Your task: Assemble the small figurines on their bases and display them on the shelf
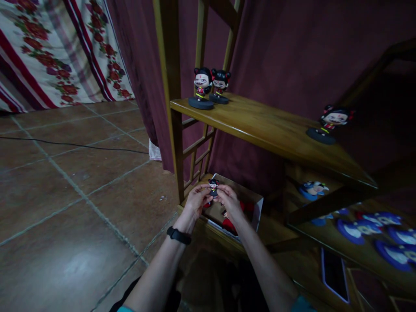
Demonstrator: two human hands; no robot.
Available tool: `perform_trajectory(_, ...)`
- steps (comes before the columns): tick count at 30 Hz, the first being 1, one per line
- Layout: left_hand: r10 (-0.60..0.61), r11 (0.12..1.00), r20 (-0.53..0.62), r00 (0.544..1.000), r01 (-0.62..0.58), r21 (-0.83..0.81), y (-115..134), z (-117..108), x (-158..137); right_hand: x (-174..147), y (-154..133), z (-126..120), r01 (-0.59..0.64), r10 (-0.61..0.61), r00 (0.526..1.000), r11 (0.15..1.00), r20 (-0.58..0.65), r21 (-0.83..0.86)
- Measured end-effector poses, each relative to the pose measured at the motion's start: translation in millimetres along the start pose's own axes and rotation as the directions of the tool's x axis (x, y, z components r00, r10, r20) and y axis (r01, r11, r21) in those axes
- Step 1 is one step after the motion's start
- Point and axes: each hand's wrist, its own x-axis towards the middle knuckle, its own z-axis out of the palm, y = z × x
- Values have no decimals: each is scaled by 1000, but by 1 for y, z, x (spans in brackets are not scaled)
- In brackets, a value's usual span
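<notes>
Between my two hands is a small figurine (213, 185) with black hair buns and a dark round base, held upright. My left hand (199, 198) pinches it from the left, and my right hand (229, 200) grips it from the right. Right below them sits an open cardboard box (256, 212) on the lower shelf, with red figurines (229, 224) lying inside, partly covered by my right hand and forearm. On the upper shelf (253, 117) two similar figurines (202, 84) stand close together at the left, and another figurine (331, 123) stands near the right end.
Several blue-based figurines (359, 229) lie or stand on a shelf at the right. Below them is a phone (334, 274). A wooden post (170, 86) rises beside the upper shelf. A black cable (74, 145) crosses the tiled floor (65, 216) at left.
</notes>
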Motion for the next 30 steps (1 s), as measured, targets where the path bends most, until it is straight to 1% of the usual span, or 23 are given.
perform_trajectory(7, -49, 999, 54, 997, 50, -13, 0, 0, 3, 0, -3, -1, -61, 61, 998, 998, 0, 18)
perform_trajectory(13, -26, 1000, 63, 998, 26, -5, -4, 2, 4, 2, -3, -4, -54, 52, 997, 998, -51, -32)
perform_trajectory(16, 2, 1000, 44, 999, -3, 21, -7, 5, 4, 2, -5, -4, -49, 46, 997, 998, -69, -46)
perform_trajectory(21, 102, 994, 23, 995, -102, 39, -13, 8, 6, 2, -8, -3, -36, 30, 996, 996, -79, -77)
perform_trajectory(25, 149, 987, 8, 989, -149, 52, -18, 9, 7, 5, -2, -3, -2, -1, 999, 998, -53, -60)
perform_trajectory(28, 164, 983, -37, 986, -160, 93, -21, 10, 8, 6, 4, -4, -1, -2, 999, 999, -47, -54)
perform_trajectory(30, 150, 985, -60, 987, -144, 91, -21, 11, 7, 6, 6, -4, -10, 7, 998, 998, -56, -58)
